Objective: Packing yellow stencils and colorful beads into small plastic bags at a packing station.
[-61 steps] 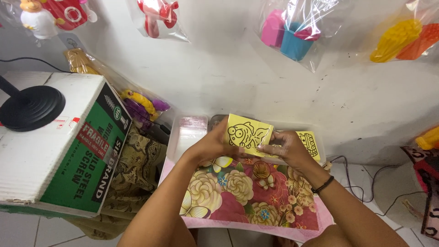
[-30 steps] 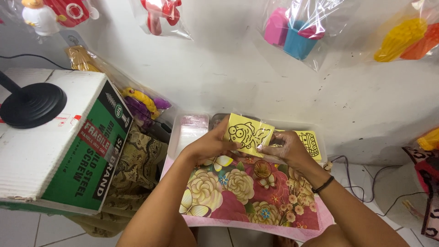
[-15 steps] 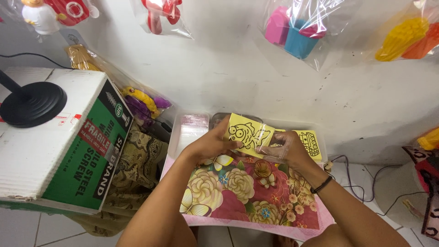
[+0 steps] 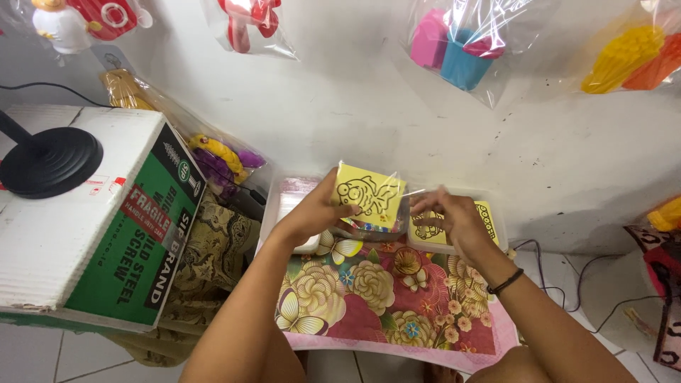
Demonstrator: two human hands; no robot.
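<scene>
From the head camera, the left hand (image 4: pixel 316 211) pinches a yellow picture card (image 4: pixel 369 195) in a clear plastic sleeve, thumb in front and fingers behind. The card is held up above the far edge of the flowery cloth (image 4: pixel 383 298). It is tipped a bit, its top leaning to the right, and its drawing of a cartoon fish faces the camera. Its long side runs left to right.

The right hand (image 4: pixel 454 220) is just beside the card, not touching it. Its fingers are bent and a little apart, holding nothing that I can see, though they look blurry. Under this hand lies a second yellow card (image 4: pixel 489 216) in a clear tray (image 4: pixel 500 234).

To the left stands a big green and white cardboard box (image 4: pixel 106 234) with a black round lamp base (image 4: pixel 50 162) on top. Bags of toys (image 4: pixel 454 42) hang on the white wall (image 4: pixel 340 106) behind. Nothing blocks the card.
</scene>
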